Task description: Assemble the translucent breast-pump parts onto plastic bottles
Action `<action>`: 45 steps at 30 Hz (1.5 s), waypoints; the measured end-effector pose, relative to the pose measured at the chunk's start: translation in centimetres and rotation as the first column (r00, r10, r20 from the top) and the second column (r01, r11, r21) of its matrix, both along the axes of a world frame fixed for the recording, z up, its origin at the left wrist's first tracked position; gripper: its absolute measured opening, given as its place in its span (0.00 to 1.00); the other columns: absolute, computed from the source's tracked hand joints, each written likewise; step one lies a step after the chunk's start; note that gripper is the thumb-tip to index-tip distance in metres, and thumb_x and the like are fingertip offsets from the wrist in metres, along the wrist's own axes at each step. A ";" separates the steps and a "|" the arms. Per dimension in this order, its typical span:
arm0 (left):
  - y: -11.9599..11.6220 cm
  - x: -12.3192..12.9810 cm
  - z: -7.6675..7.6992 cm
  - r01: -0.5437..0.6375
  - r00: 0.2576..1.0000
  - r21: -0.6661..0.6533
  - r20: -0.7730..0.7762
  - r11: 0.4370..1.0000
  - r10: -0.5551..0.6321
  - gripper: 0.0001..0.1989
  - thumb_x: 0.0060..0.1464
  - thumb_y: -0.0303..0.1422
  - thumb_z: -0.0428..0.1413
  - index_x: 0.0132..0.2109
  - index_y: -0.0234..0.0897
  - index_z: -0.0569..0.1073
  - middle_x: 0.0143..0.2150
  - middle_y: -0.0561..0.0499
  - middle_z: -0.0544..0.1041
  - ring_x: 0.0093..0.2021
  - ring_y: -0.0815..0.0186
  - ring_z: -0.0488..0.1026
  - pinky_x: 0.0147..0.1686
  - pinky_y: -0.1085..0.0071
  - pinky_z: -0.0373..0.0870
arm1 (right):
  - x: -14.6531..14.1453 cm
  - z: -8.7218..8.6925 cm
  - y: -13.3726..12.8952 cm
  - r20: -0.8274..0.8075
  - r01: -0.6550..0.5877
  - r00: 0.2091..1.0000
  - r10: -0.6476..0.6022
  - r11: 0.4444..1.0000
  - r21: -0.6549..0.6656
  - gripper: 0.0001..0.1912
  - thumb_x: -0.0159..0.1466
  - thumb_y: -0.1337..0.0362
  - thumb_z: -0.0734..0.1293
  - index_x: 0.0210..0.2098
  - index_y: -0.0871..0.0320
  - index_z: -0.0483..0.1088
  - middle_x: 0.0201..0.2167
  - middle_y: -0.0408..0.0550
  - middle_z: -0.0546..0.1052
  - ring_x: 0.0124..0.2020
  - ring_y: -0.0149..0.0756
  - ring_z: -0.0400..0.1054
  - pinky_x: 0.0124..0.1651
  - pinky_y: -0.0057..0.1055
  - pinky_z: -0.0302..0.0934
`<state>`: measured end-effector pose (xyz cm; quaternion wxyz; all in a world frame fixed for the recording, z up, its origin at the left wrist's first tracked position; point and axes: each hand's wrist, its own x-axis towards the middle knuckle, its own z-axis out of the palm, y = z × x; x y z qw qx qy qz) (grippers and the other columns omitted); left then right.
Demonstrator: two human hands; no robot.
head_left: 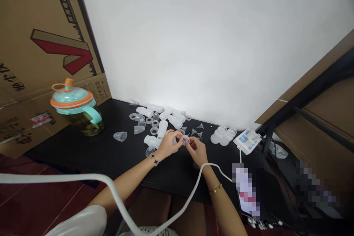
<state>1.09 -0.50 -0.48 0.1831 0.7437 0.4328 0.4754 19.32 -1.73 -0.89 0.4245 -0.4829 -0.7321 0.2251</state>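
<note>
My left hand and my right hand meet over the black table, fingertips pinched on opposite sides of a translucent screw ring. Whether something sits inside the ring is too small to tell. Beside my left hand lie a frosted white bottle and a clear dome-shaped piece. Another bottle lies just beyond it. Several loose rings and clear caps are scattered to the left. Small clear funnel-shaped pieces lie behind my right hand.
A large green-lidded jug stands at the left by a cardboard box. Bottles with tops are grouped at the right, near a white power strip and a phone. A white cable crosses in front of my arms.
</note>
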 end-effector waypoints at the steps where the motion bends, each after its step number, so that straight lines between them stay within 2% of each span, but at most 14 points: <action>1: 0.0 0.0 0.0 0.009 1.000 -0.001 0.001 1.000 -0.009 0.03 0.59 0.32 0.55 0.41 0.41 0.72 0.34 0.54 0.82 0.38 0.63 0.79 0.58 0.55 0.62 | 0.0 0.0 0.0 -0.008 0.003 1.000 -0.003 1.000 0.002 0.13 0.67 0.53 0.65 0.36 0.56 0.72 0.26 0.42 0.74 0.22 0.29 0.65 0.26 0.25 0.59; 6: -0.1 0.0 0.1 0.018 1.000 0.003 0.013 1.000 -0.018 0.04 0.57 0.30 0.56 0.41 0.40 0.71 0.33 0.54 0.81 0.37 0.63 0.78 0.58 0.55 0.62 | -0.1 0.2 -0.1 -0.011 0.004 1.000 -0.003 1.000 0.007 0.13 0.66 0.52 0.66 0.35 0.56 0.71 0.26 0.42 0.74 0.22 0.29 0.65 0.26 0.24 0.59; 14: -0.3 0.1 0.6 -0.013 1.000 -0.007 0.025 1.000 0.013 0.01 0.54 0.30 0.57 0.34 0.40 0.71 0.31 0.54 0.80 0.38 0.61 0.77 0.52 0.59 0.67 | -0.1 0.1 -0.1 0.006 -0.003 1.000 0.003 1.000 0.020 0.12 0.66 0.54 0.66 0.36 0.56 0.73 0.25 0.41 0.74 0.22 0.30 0.66 0.26 0.25 0.59; 24: -0.3 -0.1 0.5 -0.018 0.999 -0.050 0.033 0.999 0.019 0.03 0.53 0.31 0.58 0.32 0.40 0.70 0.31 0.53 0.79 0.40 0.61 0.75 0.48 0.62 0.70 | 0.0 -0.1 -0.1 -0.004 -0.013 1.000 0.013 1.000 0.024 0.12 0.67 0.54 0.65 0.37 0.56 0.72 0.26 0.42 0.75 0.23 0.30 0.65 0.27 0.25 0.60; 32: -0.1 0.0 0.5 -0.018 0.998 -0.041 0.065 0.999 0.020 0.03 0.57 0.33 0.57 0.39 0.41 0.72 0.32 0.54 0.82 0.39 0.61 0.78 0.52 0.60 0.67 | -0.2 0.0 0.0 -0.030 -0.009 1.000 0.009 1.000 0.009 0.14 0.67 0.51 0.65 0.39 0.56 0.72 0.28 0.42 0.75 0.21 0.29 0.65 0.24 0.25 0.59; 36: -0.3 -0.1 0.9 0.043 0.998 -0.062 0.046 0.997 -0.040 0.06 0.60 0.33 0.55 0.45 0.42 0.72 0.33 0.55 0.82 0.42 0.60 0.79 0.53 0.60 0.66 | -0.1 -0.1 0.0 -0.089 0.001 0.996 -0.002 1.000 -0.012 0.14 0.68 0.51 0.64 0.42 0.55 0.70 0.31 0.45 0.77 0.22 0.30 0.67 0.25 0.26 0.61; 40: -0.5 -0.1 1.1 0.070 0.997 -0.089 0.044 0.994 -0.067 0.08 0.62 0.37 0.55 0.46 0.42 0.73 0.33 0.54 0.83 0.43 0.59 0.79 0.51 0.62 0.67 | 0.0 -0.1 0.1 -0.141 -0.002 0.990 -0.003 0.999 -0.039 0.17 0.68 0.50 0.64 0.47 0.55 0.68 0.34 0.46 0.78 0.22 0.31 0.67 0.25 0.27 0.63; 45: -0.5 -0.1 1.0 0.068 0.996 -0.113 0.058 0.991 -0.062 0.12 0.64 0.41 0.55 0.48 0.41 0.75 0.33 0.53 0.83 0.40 0.60 0.78 0.48 0.64 0.69 | 0.0 0.2 0.1 -0.127 -0.031 0.992 0.026 0.999 -0.040 0.19 0.69 0.50 0.63 0.50 0.55 0.71 0.34 0.47 0.79 0.22 0.31 0.69 0.24 0.26 0.63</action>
